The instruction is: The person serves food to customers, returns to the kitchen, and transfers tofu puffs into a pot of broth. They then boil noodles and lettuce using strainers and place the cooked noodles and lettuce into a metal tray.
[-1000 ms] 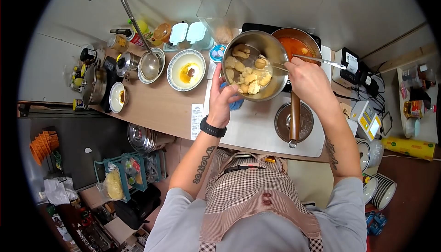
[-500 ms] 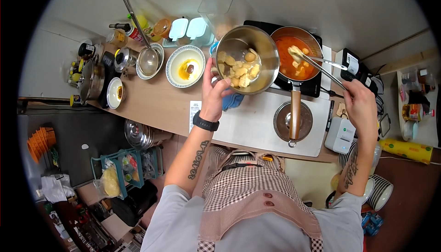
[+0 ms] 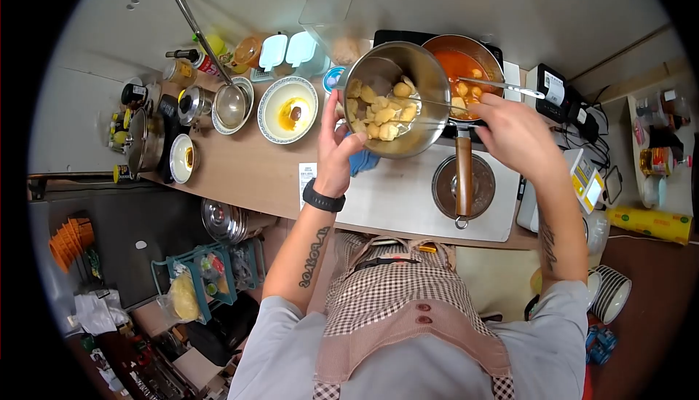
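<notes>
My left hand [image 3: 338, 154] grips the near left rim of a tilted steel pot [image 3: 429, 72]. Pale yellow chunks [image 3: 382, 112] lie inside it with a little liquid. My right hand [image 3: 513, 130] is closed on thin metal tongs [image 3: 429, 103], whose tips reach into the steel pot among the chunks. Just behind my right hand, a pan [image 3: 464, 132] with a wooden handle holds red sauce [image 3: 455, 63] and several pale pieces. A metal-handled utensil [image 3: 510, 88] rests across that pan.
Left of the pot are a patterned bowl [image 3: 267, 119] with yellow residue, a strainer [image 3: 230, 106] on another bowl, and lidded containers [image 3: 302, 50]. A round glass lid [image 3: 480, 189] lies under the pan's handle. A blue cloth [image 3: 362, 162] sits below the pot.
My right hand went out to the pan, where a pale piece hung from the tongs, then came back left to the steel pot. More pieces show in the sauce.
</notes>
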Demonstrator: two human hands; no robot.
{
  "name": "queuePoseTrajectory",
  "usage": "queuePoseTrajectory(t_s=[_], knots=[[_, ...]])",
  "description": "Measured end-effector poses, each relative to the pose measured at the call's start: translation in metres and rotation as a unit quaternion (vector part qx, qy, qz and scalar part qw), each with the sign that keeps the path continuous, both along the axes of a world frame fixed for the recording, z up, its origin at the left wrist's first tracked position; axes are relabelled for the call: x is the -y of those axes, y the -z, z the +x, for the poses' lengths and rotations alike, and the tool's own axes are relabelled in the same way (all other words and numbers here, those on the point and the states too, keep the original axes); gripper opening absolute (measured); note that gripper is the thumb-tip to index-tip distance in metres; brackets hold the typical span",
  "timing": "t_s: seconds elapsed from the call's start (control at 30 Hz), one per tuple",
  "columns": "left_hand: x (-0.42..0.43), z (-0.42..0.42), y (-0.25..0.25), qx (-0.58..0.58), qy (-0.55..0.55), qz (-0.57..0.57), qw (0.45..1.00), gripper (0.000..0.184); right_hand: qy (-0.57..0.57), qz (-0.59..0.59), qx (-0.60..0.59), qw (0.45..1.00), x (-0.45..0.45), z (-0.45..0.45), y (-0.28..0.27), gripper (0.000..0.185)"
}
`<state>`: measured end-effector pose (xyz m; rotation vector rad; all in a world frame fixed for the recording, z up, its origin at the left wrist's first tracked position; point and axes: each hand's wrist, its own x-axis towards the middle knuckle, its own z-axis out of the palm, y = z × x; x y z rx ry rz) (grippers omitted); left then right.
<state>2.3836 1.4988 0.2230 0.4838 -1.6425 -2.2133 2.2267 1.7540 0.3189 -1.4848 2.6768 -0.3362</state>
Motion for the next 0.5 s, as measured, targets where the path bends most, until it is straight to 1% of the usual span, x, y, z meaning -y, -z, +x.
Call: queuePoseTrajectory(t_s=[0.1, 0.2, 0.23, 0.33, 0.4, 0.43, 0.5], knots=[[0.001, 0.000, 0.002, -0.007, 0.009, -0.020, 1.000, 0.094, -0.014, -0.003, 0.017, 1.000, 0.011, -0.008, 0.015, 0.018], [0.002, 0.002, 0.003, -0.009, 0.004, 0.009, 1.000, 0.094, -0.018, -0.083, 0.039, 0.996, -0.002, -0.009, 0.010, 0.015], [0.002, 0.003, 0.003, -0.005, 0.002, 0.015, 1.000, 0.094, -0.033, -0.092, 0.026, 0.995, -0.007, -0.008, -0.001, 0.016], [0.003, 0.003, -0.002, 0.010, 0.000, 0.019, 1.000, 0.093, 0.030, -0.093, 0.038, 0.995, -0.031, -0.002, -0.033, 0.015], [0.005, 0.004, -0.004, 0.028, 0.000, 0.007, 1.000, 0.090, 0.078, -0.101, 0.021, 0.992, -0.053, -0.002, -0.042, 0.016], [0.007, 0.004, -0.001, 0.019, -0.006, 0.012, 1.000, 0.092, 0.122, -0.081, 0.025, 0.989, -0.062, -0.002, -0.045, 0.015], [0.010, 0.004, 0.005, 0.003, -0.018, 0.022, 1.000, 0.097, 0.152, -0.054, -0.001, 0.987, -0.080, -0.013, -0.030, 0.015]])
